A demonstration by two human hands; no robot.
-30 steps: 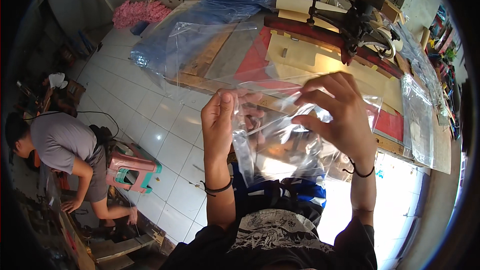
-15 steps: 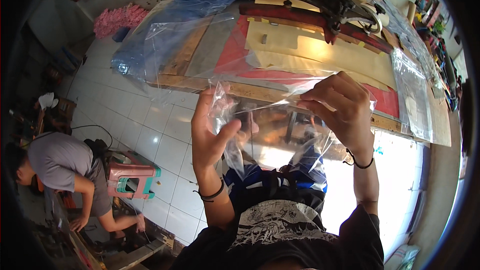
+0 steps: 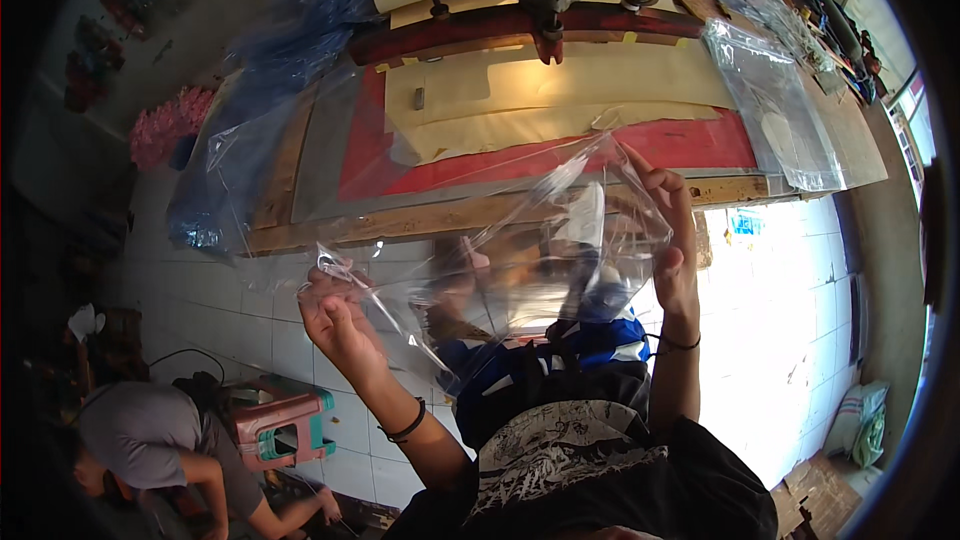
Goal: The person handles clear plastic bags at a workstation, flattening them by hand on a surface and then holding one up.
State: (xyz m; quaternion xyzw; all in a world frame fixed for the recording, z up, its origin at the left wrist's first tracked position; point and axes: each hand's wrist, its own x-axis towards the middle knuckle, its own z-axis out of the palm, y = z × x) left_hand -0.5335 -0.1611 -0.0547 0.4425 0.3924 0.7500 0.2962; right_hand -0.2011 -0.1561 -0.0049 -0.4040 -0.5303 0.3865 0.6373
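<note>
While stretched taut, clear plastic bag [image 3: 520, 250] (crinkled), between left hand [image 3: 340, 315], right hand [image 3: 670, 235]

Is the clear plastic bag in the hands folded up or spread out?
Spread out: the clear plastic bag is stretched between the left hand and the raised right hand, wrinkled but unfolded.

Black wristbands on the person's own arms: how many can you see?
2. One black wristband circles the left wrist, below the left hand; another circles the right wrist, below the right hand. Both hands grip a clear plastic bag.

Daylight glare bleaches the right floor; dark, warped fisheye rim.
</note>
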